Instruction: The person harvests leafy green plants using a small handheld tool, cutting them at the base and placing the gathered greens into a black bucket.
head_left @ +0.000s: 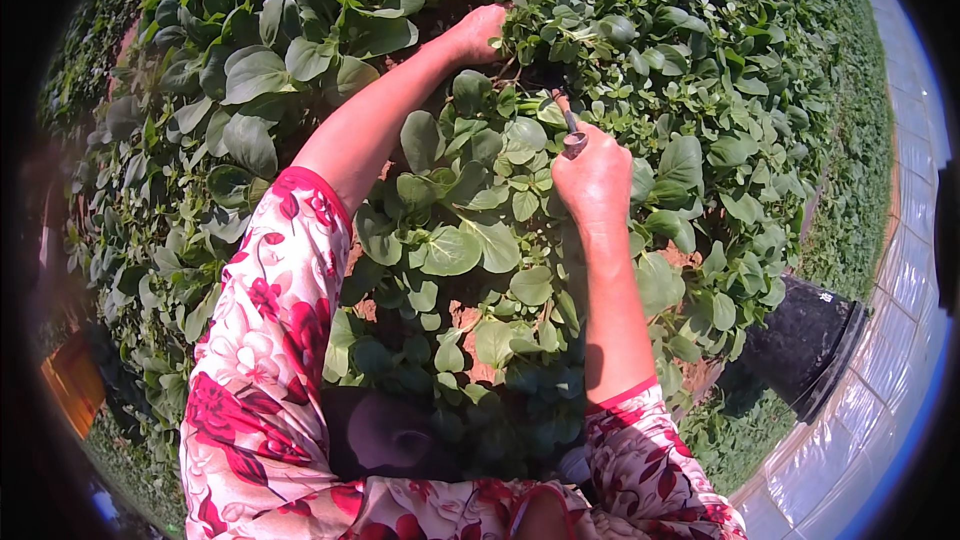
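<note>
Our left hand (478, 32) grips a clump of leafy greens (560, 30), holding the stems steady. Our right hand (594, 178) is closed around a small knife (572, 132), its tip aimed at them.

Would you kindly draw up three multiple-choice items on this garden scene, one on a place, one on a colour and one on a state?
1. Where is the left hand?
A. Reaching into the leafy plants ahead
B. Resting on the black bucket
C. Behind the person's back

2. What colour is the pattern on the sleeves?
A. Blue stripes
B. Red flowers on white
C. Plain yellow

3. How is the right hand?
A. Open and flat
B. Out of view
C. Closed around a small tool

Answers: 1 A, its fingers sit among the stems at the top; 2 B, red blooms cover both pale sleeves; 3 C, the fist grips a handle whose end pokes up.
</note>
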### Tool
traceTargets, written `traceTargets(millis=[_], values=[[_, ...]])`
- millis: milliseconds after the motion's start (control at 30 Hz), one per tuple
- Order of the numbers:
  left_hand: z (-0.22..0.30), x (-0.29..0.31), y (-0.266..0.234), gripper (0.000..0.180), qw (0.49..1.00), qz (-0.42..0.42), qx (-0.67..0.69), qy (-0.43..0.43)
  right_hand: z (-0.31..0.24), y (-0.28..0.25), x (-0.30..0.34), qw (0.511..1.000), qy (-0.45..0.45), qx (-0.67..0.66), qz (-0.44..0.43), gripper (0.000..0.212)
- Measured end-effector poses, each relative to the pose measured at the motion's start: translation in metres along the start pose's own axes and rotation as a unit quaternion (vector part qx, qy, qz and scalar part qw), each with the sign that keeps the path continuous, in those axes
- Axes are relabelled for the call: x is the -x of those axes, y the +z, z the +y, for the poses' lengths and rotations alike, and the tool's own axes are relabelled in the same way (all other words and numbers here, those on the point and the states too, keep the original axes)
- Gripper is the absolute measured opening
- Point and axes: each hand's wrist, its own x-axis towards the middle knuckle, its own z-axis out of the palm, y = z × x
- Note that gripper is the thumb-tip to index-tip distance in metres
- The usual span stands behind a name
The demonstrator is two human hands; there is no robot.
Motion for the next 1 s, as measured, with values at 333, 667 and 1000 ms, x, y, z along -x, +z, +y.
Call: traceTargets(millis=[333,667,1000], values=[[-0.005,0.002,0.003,0.027,0.999,0.028,0.023,-0.04,-0.013,-0.022,0.034,0.988,0.026,-0.149,-0.034,0.029],[-0.032,0.009,0.008,0.023,0.982,0.073,-0.143,0.097,0.004,-0.01,0.038,0.97,0.086,-0.226,0.009,0.025],[-0.002,0.025,-0.016,0.029,0.97,-0.019,0.168,-0.176,0.007,-0.013,0.038,0.962,0.115,-0.246,-0.015,0.025]])
